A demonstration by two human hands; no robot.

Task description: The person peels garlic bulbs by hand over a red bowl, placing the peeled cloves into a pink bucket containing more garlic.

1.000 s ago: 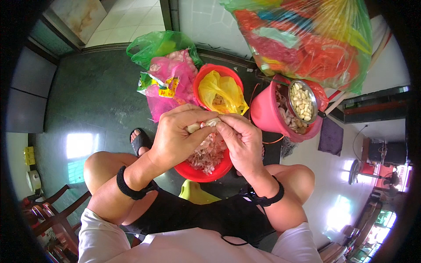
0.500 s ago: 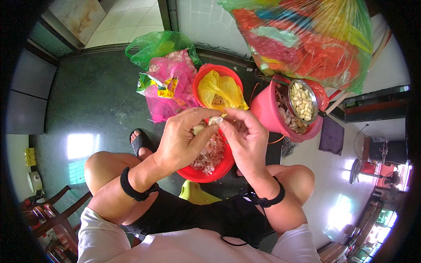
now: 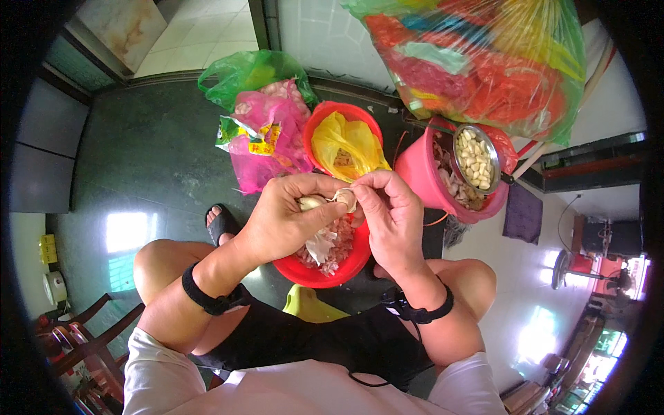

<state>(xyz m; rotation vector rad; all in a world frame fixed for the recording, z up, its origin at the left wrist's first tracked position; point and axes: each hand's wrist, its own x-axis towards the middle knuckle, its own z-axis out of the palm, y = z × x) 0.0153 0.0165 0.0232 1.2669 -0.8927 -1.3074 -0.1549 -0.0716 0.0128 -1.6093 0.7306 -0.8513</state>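
Over a red basin [image 3: 319, 282] heaped with garlic skins [image 3: 339, 245], my two hands meet. My left hand [image 3: 280, 214] is closed, its thumb and forefinger pinching a garlic clove [image 3: 345, 200]. More pale garlic [image 3: 311, 203] sits in the curl of the same hand. The thumb and forefinger of my right hand [image 3: 395, 218] pinch at the clove's top edge, on its papery skin. A larger pale piece of skin [image 3: 321, 247] shows just below my left thumb. My fingers hide part of the basin.
Ahead stands a red bucket [image 3: 319, 116] lined with a yellow bag [image 3: 349, 142]. Pink mesh bags of garlic [image 3: 266, 152] lie left of it. On the right, a pink bucket [image 3: 415, 180] carries a metal bowl of peeled cloves [image 3: 476, 162]. A stuffed plastic bag [image 3: 484, 69] stands behind.
My right fingers have come in closer to the clove and now pinch its top. The clove has turned slightly in my left fingers, and a pale piece of skin has appeared below my left thumb.
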